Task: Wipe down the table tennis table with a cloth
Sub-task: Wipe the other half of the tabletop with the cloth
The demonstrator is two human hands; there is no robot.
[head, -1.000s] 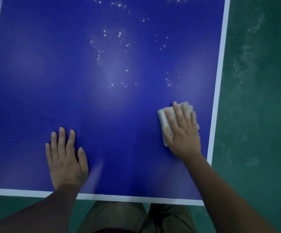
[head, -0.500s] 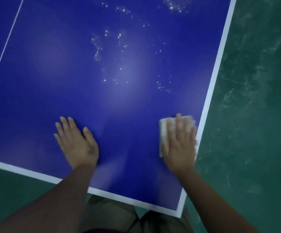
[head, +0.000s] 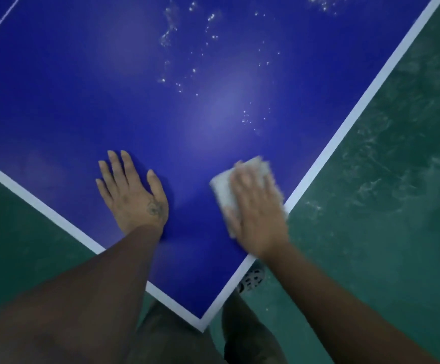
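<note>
Blue table tennis table (head: pixel 108 95) w/ white edge lines, wet droplets (head: pixel 187 48), white folded cloth (head: pixel 224 190) flat near right edge

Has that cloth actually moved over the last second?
Yes, a little. The cloth under the right hand has slid toward the white side line and now reaches it. A second ago, blue showed between them.

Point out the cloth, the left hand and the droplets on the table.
cloth (head: pixel 222 191): head view, on its uncovered left corner.
left hand (head: pixel 134 198): head view, on the back of the hand.
droplets (head: pixel 245 120): head view, on the small cluster nearest the cloth.
</note>
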